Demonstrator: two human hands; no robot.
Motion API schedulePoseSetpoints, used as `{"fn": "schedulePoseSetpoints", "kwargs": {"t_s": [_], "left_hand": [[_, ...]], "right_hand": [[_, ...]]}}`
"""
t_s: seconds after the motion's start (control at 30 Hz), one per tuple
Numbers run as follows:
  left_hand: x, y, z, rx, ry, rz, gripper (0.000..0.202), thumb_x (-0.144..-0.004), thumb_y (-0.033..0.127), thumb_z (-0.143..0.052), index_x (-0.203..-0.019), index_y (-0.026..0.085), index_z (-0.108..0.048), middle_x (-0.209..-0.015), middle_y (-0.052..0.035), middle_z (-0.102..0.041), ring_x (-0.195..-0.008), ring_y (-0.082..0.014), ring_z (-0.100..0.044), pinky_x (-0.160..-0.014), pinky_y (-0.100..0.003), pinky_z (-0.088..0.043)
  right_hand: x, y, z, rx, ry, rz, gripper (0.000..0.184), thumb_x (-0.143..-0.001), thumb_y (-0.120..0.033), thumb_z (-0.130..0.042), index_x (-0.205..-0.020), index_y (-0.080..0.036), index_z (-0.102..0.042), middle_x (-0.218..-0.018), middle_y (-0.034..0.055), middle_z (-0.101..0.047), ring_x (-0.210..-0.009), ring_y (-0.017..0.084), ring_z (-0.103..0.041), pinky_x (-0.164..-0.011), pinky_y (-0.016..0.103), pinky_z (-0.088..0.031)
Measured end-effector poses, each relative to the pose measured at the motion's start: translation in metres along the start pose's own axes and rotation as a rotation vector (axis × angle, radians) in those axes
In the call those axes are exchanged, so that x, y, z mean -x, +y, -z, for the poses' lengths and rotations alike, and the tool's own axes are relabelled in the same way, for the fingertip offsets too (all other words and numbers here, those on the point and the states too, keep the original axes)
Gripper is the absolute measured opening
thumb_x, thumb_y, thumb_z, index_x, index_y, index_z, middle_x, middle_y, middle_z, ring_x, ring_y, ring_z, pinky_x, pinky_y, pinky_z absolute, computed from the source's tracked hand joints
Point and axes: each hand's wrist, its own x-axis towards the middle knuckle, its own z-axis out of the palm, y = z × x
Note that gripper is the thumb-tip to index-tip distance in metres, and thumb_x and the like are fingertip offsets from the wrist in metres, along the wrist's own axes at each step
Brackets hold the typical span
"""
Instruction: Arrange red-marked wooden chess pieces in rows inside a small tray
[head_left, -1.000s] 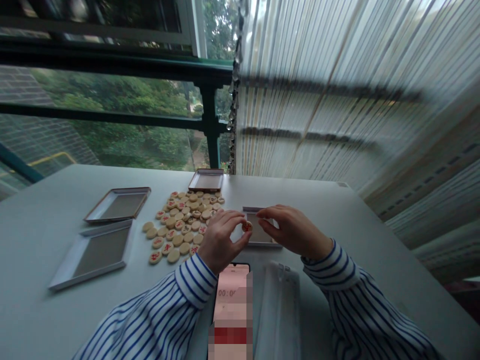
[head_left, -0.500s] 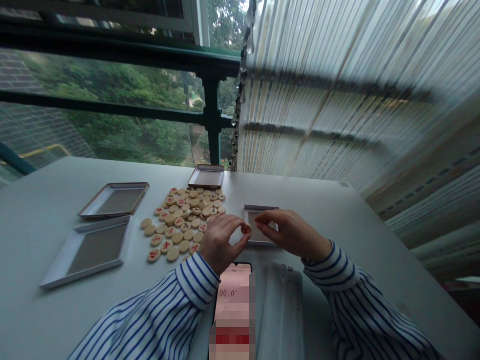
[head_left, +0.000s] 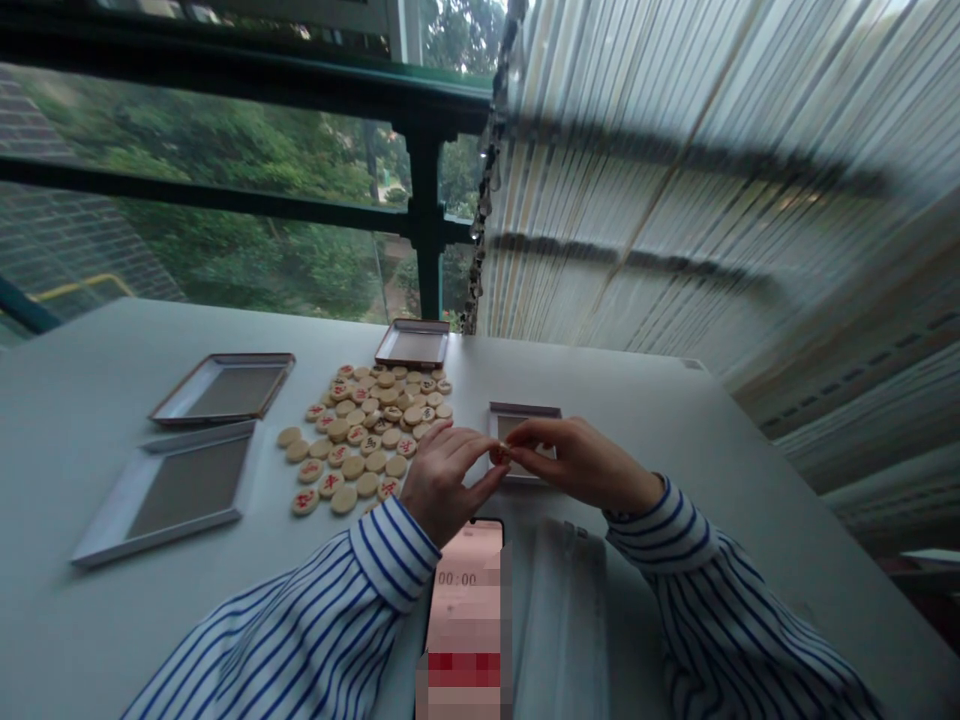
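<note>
A round wooden game piece (head_left: 498, 453) with a red mark is pinched between my left hand (head_left: 444, 480) and my right hand (head_left: 581, 462), whose fingertips meet on it. Both hands hover just above a small grey tray (head_left: 525, 420), partly hidden by my right hand. To the left of my left hand, several more pale round pieces (head_left: 367, 435) with red or dark marks lie spread on the white table (head_left: 90, 600). Both sleeves are white with blue stripes.
Two larger shallow trays (head_left: 172, 490) (head_left: 225, 385) lie at the left, and a brown-rimmed tray (head_left: 414, 343) stands at the far edge. A phone (head_left: 465, 580) showing a timer lies between my forearms. A window and blinds rise behind the table.
My right hand's fingers have closed in on the piece held by my left hand, so both now pinch it. The view has tilted slightly.
</note>
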Motion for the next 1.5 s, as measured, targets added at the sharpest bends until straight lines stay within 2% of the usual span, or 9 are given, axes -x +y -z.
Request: {"fn": "schedulePoseSetpoints", "kwargs": {"t_s": [0.23,0.7,0.97,1.4,1.5], "left_hand": [[0.0000,0.0004,-0.0001,0.014,0.011,0.013,0.012,-0.077,0.027,-0.058,-0.087,0.020,-0.058,-0.081,-0.0012,-0.068,-0.080,-0.0161,-0.062,-0.091,-0.038,-0.037],[0.0009,0.0024,-0.0010,0.135,0.029,0.031,0.015,-0.074,0.024,-0.061,-0.088,0.019,-0.059,-0.081,-0.0024,-0.068,-0.079,-0.0164,-0.061,-0.086,-0.037,-0.041],[0.0034,-0.0009,-0.0038,0.301,0.027,0.188,0.011,-0.078,0.020,-0.057,-0.086,0.017,-0.063,-0.081,-0.0042,-0.068,-0.079,-0.0157,-0.061,-0.075,-0.030,-0.046],[0.0050,-0.0007,-0.0059,0.427,0.039,0.335,0.010,-0.075,0.024,-0.061,-0.082,0.018,-0.066,-0.078,-0.0022,-0.068,-0.076,-0.0136,-0.061,-0.072,-0.025,-0.046],[0.0047,-0.0006,-0.0061,0.415,0.038,0.376,0.010,-0.074,0.026,-0.062,-0.081,0.019,-0.066,-0.077,-0.0013,-0.068,-0.073,-0.0130,-0.060,-0.067,-0.024,-0.044]], "right_hand": [[-0.0005,0.0014,-0.0019,-0.046,0.001,-0.005,0.023,-0.083,-0.033,-0.050,-0.090,-0.017,-0.064,-0.077,0.0018,-0.066,-0.069,0.010,-0.058,-0.064,0.023,-0.043],[-0.0009,0.0022,-0.0026,-0.136,-0.006,-0.002,0.016,-0.081,-0.019,-0.051,-0.089,-0.016,-0.065,-0.080,0.0014,-0.067,-0.071,0.010,-0.059,-0.065,0.022,-0.043],[-0.0009,0.0046,-0.0025,-0.140,-0.002,0.000,0.017,-0.080,-0.015,-0.050,-0.089,-0.016,-0.064,-0.081,0.0015,-0.068,-0.072,0.010,-0.060,-0.067,0.022,-0.044],[-0.0005,0.0027,-0.0024,-0.113,-0.003,0.025,0.017,-0.079,-0.015,-0.050,-0.088,-0.018,-0.065,-0.082,0.0018,-0.068,-0.074,0.011,-0.061,-0.068,0.023,-0.045],[-0.0007,0.0023,-0.0028,-0.121,0.004,0.018,0.017,-0.079,-0.016,-0.050,-0.088,-0.017,-0.064,-0.082,0.0021,-0.068,-0.074,0.011,-0.061,-0.068,0.023,-0.045]]}}
